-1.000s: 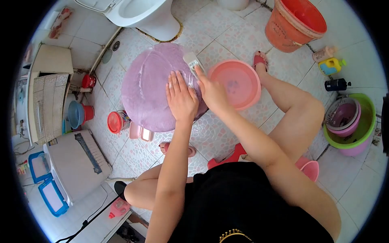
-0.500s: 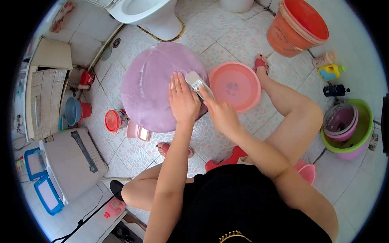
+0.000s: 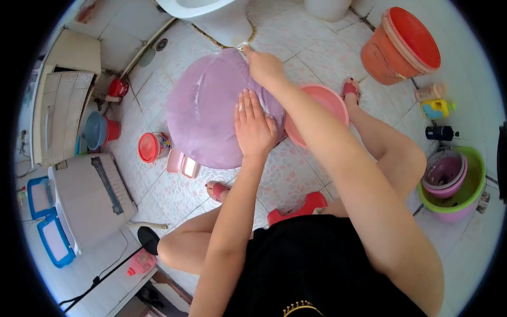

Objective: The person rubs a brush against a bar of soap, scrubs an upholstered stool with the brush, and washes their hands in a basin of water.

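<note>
A large round purple cushion-like piece (image 3: 206, 116), with whitish wet streaks on its cloth, rests on the tiled floor. My left hand (image 3: 255, 124) lies flat on its right part, fingers stretched out. At the far edge of the purple piece, my right hand (image 3: 264, 67) grips a pale brush (image 3: 243, 46), mostly hidden by the fingers. A pink basin (image 3: 325, 103) holding liquid stands just right of the purple piece, partly covered by my right forearm.
An orange bucket (image 3: 393, 50) and several bottles stand along the right, near nested green and purple basins (image 3: 478, 171). The toilet (image 3: 224, 24) is beyond the purple piece. A red-lidded tub (image 3: 149, 147) and open pink box (image 3: 182, 162) sit left. A red stool (image 3: 296, 208) is below me.
My right hand has moved the brush away from beside my left hand to the far edge of the purple piece. My left hand stays flat on it. The view has shifted slightly.
</note>
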A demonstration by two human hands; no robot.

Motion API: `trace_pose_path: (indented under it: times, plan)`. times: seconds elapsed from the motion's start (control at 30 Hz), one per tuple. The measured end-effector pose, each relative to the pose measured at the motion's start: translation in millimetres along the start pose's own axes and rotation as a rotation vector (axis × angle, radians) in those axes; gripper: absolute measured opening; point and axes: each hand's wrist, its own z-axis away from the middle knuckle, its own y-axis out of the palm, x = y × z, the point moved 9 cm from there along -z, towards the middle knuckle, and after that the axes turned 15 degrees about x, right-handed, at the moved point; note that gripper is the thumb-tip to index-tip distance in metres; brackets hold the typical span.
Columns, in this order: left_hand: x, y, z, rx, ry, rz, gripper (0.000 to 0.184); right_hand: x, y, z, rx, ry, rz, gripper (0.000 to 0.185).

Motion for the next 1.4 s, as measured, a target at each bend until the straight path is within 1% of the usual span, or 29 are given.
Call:
trace_pose_path:
  times: [0.1,0.17,0.27,0.37,0.47,0.5,0.57,0.63,0.7,0.8,0.9,1.0,1.07,1.13,1.2,1.33,1.4]
  plan:
    - [-1,-1,0,-0.004,-0.005,0.013,0.066,3,3,32,-0.094,-0.097,-0.006,0.045]
    - [-2,-2,1,-0.002,0.005,0.021,0.067,2,5,58,-0.06,-0.076,-0.022,0.047]
    - [5,-9,2,-0.045,0.018,0.239,0.069,5,7,99,-0.014,-0.055,-0.01,0.05]
    - [23,-16,8,-0.132,-0.023,0.604,0.072,5,8,147,0.008,-0.04,0.003,0.053]
    - [34,-15,13,-0.177,-0.028,0.87,0.073,5,17,194,0.05,-0.008,0.003,0.057]
    - [40,-13,14,-0.208,-0.006,0.93,0.075,4,21,208,0.069,0.008,0.002,0.059]
    - [43,-13,14,-0.233,0.005,1.015,0.075,8,18,238,-0.058,-0.095,-0.02,0.06]
    - [45,-12,14,-0.25,0.017,1.067,0.076,7,16,257,-0.094,-0.125,-0.031,0.061]
    - [47,-11,14,-0.259,0.027,1.088,0.079,7,17,262,-0.037,-0.081,-0.031,0.06]
    - [48,-10,14,-0.227,0.032,1.094,0.085,8,13,233,0.155,-0.002,-0.103,0.06]
    - [51,-8,14,-0.225,0.038,1.103,0.091,19,9,190,0.163,-0.045,-0.051,0.056]
    - [50,-7,14,-0.213,0.048,1.125,0.093,31,5,132,0.125,-0.061,0.09,0.058]
    - [50,-5,13,-0.195,0.037,1.13,0.094,39,6,90,0.09,-0.094,0.126,0.057]
    - [50,-4,12,-0.183,0.037,1.159,0.095,43,8,50,0.057,-0.105,0.091,0.05]
    - [51,-3,13,-0.182,0.048,1.21,0.097,46,11,15,0.049,-0.057,0.103,0.049]
    - [53,-5,11,-0.173,0.065,1.253,0.095,45,13,-14,0.101,0.019,0.094,0.047]
    - [58,-5,11,-0.152,0.055,1.338,0.091,44,11,-3,0.04,-0.036,0.067,0.048]
